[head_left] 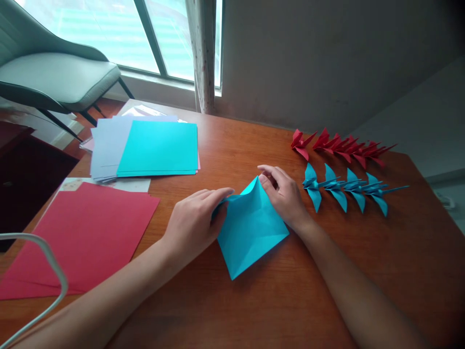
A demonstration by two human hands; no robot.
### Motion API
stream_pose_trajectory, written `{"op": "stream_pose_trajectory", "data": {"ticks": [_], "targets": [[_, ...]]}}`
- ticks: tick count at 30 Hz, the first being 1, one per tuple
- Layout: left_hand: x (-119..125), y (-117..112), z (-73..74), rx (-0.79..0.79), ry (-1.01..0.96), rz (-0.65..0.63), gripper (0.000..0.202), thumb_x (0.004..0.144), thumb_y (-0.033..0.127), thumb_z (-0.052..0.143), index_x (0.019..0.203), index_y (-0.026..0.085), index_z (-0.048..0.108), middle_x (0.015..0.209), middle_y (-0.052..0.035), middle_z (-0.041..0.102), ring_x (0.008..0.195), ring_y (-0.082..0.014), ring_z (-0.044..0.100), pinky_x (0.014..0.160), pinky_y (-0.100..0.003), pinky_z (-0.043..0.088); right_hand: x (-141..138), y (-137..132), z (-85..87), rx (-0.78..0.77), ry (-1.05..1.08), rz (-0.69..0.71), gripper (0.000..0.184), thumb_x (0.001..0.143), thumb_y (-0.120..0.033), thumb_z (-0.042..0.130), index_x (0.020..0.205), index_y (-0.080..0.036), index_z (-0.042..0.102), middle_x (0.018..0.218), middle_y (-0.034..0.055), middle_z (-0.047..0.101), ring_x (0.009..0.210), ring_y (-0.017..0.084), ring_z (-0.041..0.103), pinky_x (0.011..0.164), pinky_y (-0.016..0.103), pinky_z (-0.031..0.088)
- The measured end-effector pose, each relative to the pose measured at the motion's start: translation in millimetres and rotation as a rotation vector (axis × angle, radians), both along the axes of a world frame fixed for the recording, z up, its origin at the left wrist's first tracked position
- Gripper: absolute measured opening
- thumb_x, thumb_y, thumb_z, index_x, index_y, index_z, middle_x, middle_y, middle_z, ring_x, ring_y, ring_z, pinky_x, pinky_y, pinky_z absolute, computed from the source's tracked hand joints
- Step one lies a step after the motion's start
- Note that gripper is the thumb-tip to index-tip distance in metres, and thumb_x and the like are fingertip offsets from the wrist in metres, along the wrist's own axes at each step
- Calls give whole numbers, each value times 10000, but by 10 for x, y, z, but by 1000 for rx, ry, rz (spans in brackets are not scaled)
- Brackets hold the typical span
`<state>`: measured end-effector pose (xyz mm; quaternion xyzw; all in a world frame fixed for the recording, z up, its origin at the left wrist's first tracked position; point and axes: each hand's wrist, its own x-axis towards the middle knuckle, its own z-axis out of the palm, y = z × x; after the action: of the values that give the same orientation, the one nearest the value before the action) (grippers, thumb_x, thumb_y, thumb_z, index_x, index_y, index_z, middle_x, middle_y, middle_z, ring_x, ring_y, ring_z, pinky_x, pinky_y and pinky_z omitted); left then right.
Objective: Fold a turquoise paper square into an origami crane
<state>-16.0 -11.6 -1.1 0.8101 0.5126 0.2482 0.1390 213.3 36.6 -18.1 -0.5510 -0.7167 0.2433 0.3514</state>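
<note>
So we've got a creased blue sheet [254, 228] around the middle of the wooden counter [236, 150], well in from both its left and right edges. Our left hand [199, 208] is closed on the sheet's left side, thumb and fingers pinching it so that part curls up. Our right hand [281, 191] has loosely bent fingers with the thumb right at the sheet's top corner — we can't tell if it's actually pinching there or just touching. The lowest corner points toward us.

Toward the counter's far left corner we have turquoise sheets [160, 148] lying partly over pale sheets [107, 145]. Nearer to us, along the left edge, there's red paper [83, 237], with a white cable [58, 271] looping in front of it. Over toward the far right corner sit two rows of folded birds: red birds [348, 148] closer to the far edge — one slightly apart at the left end — and four blue birds [345, 186] just in front.
</note>
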Motion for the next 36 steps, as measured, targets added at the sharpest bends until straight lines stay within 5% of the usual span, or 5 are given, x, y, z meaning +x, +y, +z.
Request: {"op": "stream_pose_trajectory", "data": {"ticks": [7, 14, 20, 24, 36], "targets": [[0, 51, 84, -211, -325, 167, 321, 902, 260, 576, 1200, 203, 681, 912, -11, 737, 586, -109, 556, 558, -235, 409, 52, -13, 43, -30, 214, 62, 347, 924, -455, 626, 1192, -237, 657, 1225, 79, 644, 1038, 215, 637, 695, 295, 506], [-38, 127, 100, -259, -382, 239, 456, 907, 283, 582, 1354, 191, 574, 688, 33, 551, 545, -113, 424, 539, -237, 383, 12, -82, 120, -153, 228, 227, 300, 885, -387, 686, 1151, -246, 687, 1089, 41, 743, 1004, 211, 688, 878, 342, 526], [-86, 176, 25, 84, -74, 176, 605, 915, 212, 566, 1474, 178, 339, 1368, -169, 562, 1072, -256, 612, 909, -413, 518, -62, -125, 117, -90, 69, 3, 138, 879, -331, 656, 882, -233, 754, 881, 10, 774, 678, 160, 641, 620, 287, 468], [-66, 125, 89, 320, 36, 155, 297, 925, 246, 572, 1187, 115, 527, 1235, -201, 569, 1140, -312, 556, 936, -451, 516, -45, -119, 168, -98, -15, -57, 201, 877, -370, 652, 790, -218, 750, 751, 3, 749, 569, 142, 570, 558, 283, 405], [85, -49, 63, 106, 503, -99, 385, 1012, 284, 411, 1318, 142, 598, 1421, -118, 582, 1168, -321, 544, 864, -472, 466, 101, -282, 176, -222, -292, -91, 229, 895, -393, 601, 762, -242, 711, 740, 6, 744, 682, 192, 654, 642, 304, 409]]}}
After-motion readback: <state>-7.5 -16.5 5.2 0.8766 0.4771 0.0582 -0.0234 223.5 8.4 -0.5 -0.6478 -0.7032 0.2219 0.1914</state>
